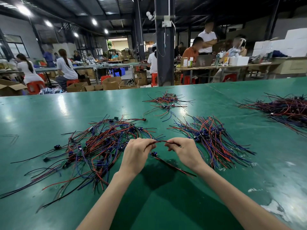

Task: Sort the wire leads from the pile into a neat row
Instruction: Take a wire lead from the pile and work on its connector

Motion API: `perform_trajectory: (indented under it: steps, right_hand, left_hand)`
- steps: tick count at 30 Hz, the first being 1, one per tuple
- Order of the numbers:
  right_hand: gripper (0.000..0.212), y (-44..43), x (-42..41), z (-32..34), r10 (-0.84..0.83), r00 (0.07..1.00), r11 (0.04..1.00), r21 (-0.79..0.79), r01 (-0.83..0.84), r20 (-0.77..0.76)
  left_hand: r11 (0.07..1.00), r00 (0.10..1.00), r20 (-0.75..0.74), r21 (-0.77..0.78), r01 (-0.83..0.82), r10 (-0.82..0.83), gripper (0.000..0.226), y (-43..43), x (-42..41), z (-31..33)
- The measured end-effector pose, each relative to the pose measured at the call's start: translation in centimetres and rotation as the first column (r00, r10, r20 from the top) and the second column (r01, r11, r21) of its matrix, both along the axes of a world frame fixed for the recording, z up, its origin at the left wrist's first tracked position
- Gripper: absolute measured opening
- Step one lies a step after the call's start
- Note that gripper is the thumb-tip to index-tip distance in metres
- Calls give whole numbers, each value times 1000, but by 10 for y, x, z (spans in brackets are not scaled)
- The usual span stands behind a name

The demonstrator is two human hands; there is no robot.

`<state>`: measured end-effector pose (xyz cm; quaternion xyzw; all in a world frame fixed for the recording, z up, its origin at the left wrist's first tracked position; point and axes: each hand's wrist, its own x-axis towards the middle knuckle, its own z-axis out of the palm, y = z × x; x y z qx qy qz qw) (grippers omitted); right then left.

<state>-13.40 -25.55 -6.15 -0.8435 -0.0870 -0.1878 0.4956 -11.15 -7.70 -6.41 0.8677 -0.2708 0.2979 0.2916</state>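
Wire leads: the loose pile (93,150) lies left of centre on the green desk (41,113), a tangle of red, blue and black strands crossing in all directions. Right of centre sits the row (214,141): leads laid roughly side by side, their small blue parts (201,134) gathered along a middle band, free ends fanning toward the lower right. It is not perfectly parallel, but clearly ordered against the pile. Judgement: task partly done; the pile looks at least as large as the row, so a good deal is left. A small heap (166,101) at upper centre and a big heap (285,108) at the right edge lie well apart from the work; cannot tell whether they belong to this job. One lead (163,141) is held at frame centre, above the desk, between pile and row. Grip, left hand (137,153): fingers curled closed round the lead. Grip, right hand (184,150): thumb and forefinger pinch the same lead, other fingers curled under. Red and black strands arch between the two hands. Its own blue part (154,153) hangs just below the left hand, and the tail runs off toward the lower right; whether its end touches the desk, cannot tell. Step in hand, as I judge it: straightening this lead before it joins the row.
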Motion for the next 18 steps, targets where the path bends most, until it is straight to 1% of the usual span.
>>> perform_trajectory:
  steps: [2,5,9,12,13,14,16,17,18]
  right_hand:
    - [10,-6,1,4,-25,1000,997,77,25,-9]
    - [10,-13,1,7,-16,999,984,178,25,-49]
    - [13,-15,0,8,-3,997,967,252,21,-74]
    - [9,-16,1,9,-9,996,947,318,38,-91]
    - [20,-16,2,9,-22,994,935,351,58,-105]
    - [37,-15,2,9,-33,992,910,407,80,-123]
    - [64,-14,2,9,-31,984,842,526,120,-175]
    - [68,-13,2,9,-8,979,817,563,124,-204]
    - [65,-12,1,9,31,971,803,585,117,-237]
  left_hand:
    - [1000,1000,-27,-18,-6,6,17,2,2,-1]
    - [999,998,-60,-48,11,-14,18,2,3,-1]
    - [999,997,-75,-41,-2,-1,14,1,4,-3]
    - [996,991,-130,-88,0,-12,10,2,5,-4]
    - [994,991,-136,-110,3,-18,9,2,5,-4]
    - [992,991,-130,-128,3,-20,10,1,4,-3]
    - [986,996,-93,-167,1,-17,10,0,3,-2]
    - [982,997,-75,-191,2,-17,10,-1,2,-1]
    - [976,998,-64,-219,9,-23,9,-3,2,-1]
